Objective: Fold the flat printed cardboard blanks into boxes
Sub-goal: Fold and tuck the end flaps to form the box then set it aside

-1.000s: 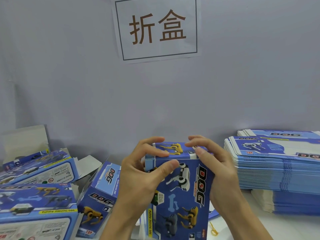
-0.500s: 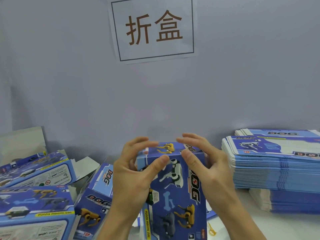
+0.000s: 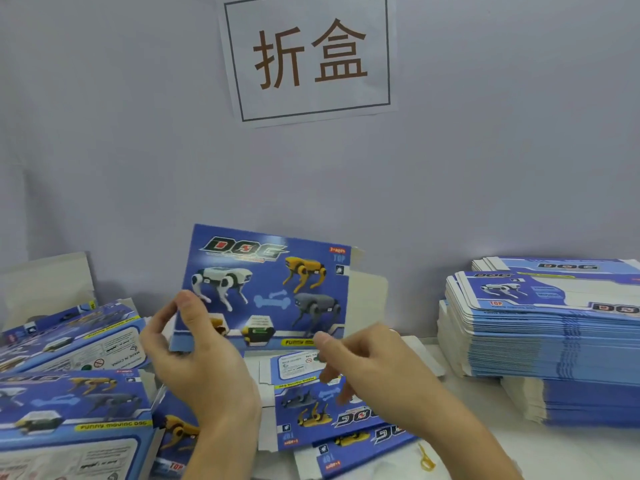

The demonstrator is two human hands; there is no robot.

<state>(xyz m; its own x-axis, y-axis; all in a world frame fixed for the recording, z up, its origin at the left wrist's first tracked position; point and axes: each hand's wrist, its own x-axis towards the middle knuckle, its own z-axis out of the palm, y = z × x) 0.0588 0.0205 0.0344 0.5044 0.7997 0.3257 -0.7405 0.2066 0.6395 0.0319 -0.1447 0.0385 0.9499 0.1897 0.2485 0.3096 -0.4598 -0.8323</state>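
We count 2 hands: the left hand (image 3: 194, 344) and the right hand (image 3: 363, 365). We see 1 box (image 3: 266, 289) held upright, its front showing 3 printed dogs. At left we make out at least 3 folded boxes (image 3: 69, 403), some cut off by the frame's edge. We count 2 stacks of flat blanks (image 3: 554, 327) at right, sheets too many to number. About 3 loose blanks (image 3: 311, 410) lie flat below the hands. We find 1 paper sign (image 3: 308, 57) carrying 2 characters, and 1 yellow rubber band (image 3: 425, 460).

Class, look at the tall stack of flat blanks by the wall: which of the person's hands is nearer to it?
Right. The right hand hovers over the loose blanks mid-table, apart from the stack of flat blanks; the left hand is farther away, gripping the folded box.
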